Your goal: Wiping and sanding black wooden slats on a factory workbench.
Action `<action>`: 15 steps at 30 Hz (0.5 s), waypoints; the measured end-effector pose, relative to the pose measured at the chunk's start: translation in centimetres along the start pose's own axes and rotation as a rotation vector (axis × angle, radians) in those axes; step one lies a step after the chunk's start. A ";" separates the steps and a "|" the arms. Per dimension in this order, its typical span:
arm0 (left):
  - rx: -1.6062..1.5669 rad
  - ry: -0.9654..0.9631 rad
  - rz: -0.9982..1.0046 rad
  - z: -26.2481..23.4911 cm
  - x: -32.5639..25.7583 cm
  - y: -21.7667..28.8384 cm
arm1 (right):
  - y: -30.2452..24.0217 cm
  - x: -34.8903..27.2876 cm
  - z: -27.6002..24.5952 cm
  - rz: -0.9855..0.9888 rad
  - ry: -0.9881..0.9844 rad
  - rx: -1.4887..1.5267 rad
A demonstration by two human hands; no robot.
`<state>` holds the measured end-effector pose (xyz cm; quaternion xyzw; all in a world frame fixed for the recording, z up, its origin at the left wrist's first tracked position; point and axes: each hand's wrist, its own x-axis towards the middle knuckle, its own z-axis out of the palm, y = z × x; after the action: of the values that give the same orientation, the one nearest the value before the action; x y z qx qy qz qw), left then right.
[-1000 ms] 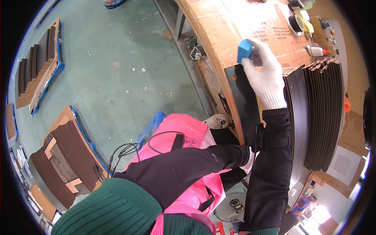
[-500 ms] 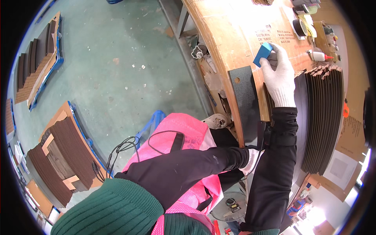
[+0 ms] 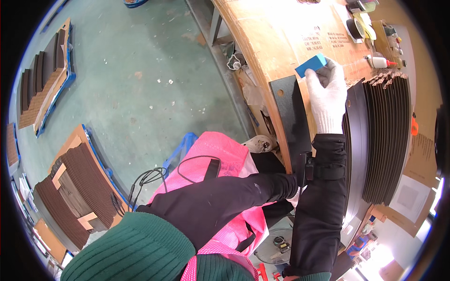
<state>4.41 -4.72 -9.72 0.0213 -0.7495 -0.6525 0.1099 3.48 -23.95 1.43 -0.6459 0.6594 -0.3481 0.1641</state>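
Observation:
My right hand (image 3: 326, 96), in a white glove, grips a small blue rectangular block (image 3: 311, 65) between thumb and fingers. It is held above the cardboard-covered bench (image 3: 262, 42), just beyond a dark flat panel (image 3: 291, 119). A round hole pierces the panel near its far end, and the panel lies along the bench's left edge. Block and panel look apart. Only a sliver of my gloved left hand (image 3: 294, 198) shows by the panel's near end. My right forearm hides its fingers.
Right of my right arm stands a row of dark panels (image 3: 386, 140) on edge. Tape (image 3: 355, 29) and a glue bottle (image 3: 380, 62) sit at the far right. Stacked brown panels (image 3: 89, 175) rest on the left floor. A black cable (image 3: 147, 175) loops by my pink apron (image 3: 213, 150).
My right hand has shifted slightly left and toward me, and the blue block has turned to lie more sideways. My right forearm moved left and now covers more of my left hand.

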 end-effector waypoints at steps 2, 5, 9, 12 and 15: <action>0.015 -0.006 -0.006 0.1 -0.3 -0.4 | 0.1 -0.9 0.2 0.017 0.003 0.027; 0.017 -0.013 -0.019 0.4 -0.5 -0.6 | 0.2 -2.7 -0.5 0.059 0.016 -0.026; 0.000 -0.007 -0.047 0.5 -0.2 -0.8 | 1.5 -5.1 -2.2 0.130 0.000 0.010; -0.025 0.003 -0.062 0.5 1.0 -0.7 | 2.2 -7.8 -4.0 0.164 0.015 -0.054; -0.077 0.031 -0.095 0.7 2.6 -0.3 | 2.8 -10.4 -6.2 0.225 0.006 -0.080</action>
<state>1.74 -4.52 -9.76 0.0627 -0.7201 -0.6851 0.0910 -1.58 -12.55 1.45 -0.5729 0.7414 -0.3029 0.1743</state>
